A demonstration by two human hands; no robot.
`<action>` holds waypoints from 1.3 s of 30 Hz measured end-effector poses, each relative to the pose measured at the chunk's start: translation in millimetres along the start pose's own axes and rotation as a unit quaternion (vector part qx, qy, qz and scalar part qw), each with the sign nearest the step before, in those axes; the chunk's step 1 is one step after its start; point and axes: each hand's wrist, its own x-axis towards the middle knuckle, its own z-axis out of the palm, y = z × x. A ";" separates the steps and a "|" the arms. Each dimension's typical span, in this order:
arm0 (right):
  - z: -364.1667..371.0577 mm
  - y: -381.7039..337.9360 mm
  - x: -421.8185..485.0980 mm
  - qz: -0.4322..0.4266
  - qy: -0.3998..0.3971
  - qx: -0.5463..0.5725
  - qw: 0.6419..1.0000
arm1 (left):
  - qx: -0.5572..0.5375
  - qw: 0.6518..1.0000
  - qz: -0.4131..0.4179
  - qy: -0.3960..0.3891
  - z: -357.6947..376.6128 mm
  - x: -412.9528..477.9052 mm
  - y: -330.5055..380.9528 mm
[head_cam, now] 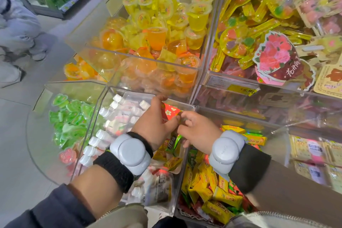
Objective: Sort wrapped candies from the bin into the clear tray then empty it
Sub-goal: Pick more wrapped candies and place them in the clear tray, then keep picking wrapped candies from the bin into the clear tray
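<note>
Beneath both wrists, the clear acrylic bin of yellow and green wrapped candies sits nearer the right hand. The left hand grips the clear plastic tray by its rim. Right fingers pinch a green-edged wrapped candy at the tray's near edge.

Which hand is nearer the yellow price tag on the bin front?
Right. The right hand sits below and left of the yellow price tag; the left hand, gripping the clear tray at its rim, is farther left.
</note>
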 end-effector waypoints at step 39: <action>-21.7 7.5 -12.3 -0.039 0.018 0.036 0.998 | 0.196 0.980 0.035 -0.023 11.4 0.4 6.7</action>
